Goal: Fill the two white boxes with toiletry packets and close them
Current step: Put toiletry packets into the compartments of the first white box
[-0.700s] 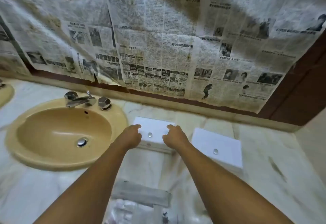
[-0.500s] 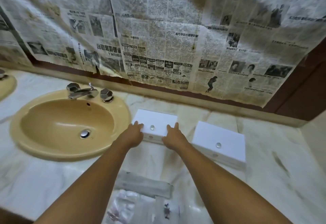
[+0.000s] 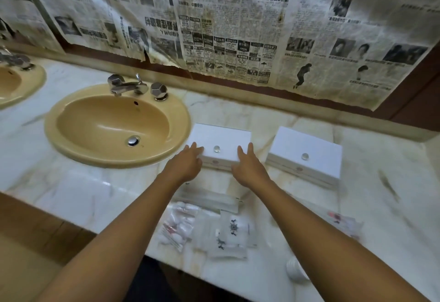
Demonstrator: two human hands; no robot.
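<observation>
Two white boxes with small clear knobs stand closed on the marble counter: the left box (image 3: 221, 138) beside the sink and the right box (image 3: 309, 149) further right. My left hand (image 3: 187, 165) touches the left box's front left corner with straight fingers. My right hand (image 3: 248, 167) rests its straight fingers on the front right corner of the same lid. Clear toiletry packets (image 3: 209, 228) lie in a loose pile near the counter's front edge, between my forearms. Another packet (image 3: 345, 223) with red print lies to the right.
A tan oval sink (image 3: 116, 125) with a chrome tap (image 3: 133, 86) sits left of the boxes. A second sink (image 3: 16, 85) shows at the far left. Old newspaper (image 3: 238, 28) covers the wall behind. A small white round object (image 3: 296, 269) lies near the front edge.
Both hands have slid back from the left box's lid toward its front corners, fingers straighter. The camera has tilted down, bringing the packets and counter edge into view.
</observation>
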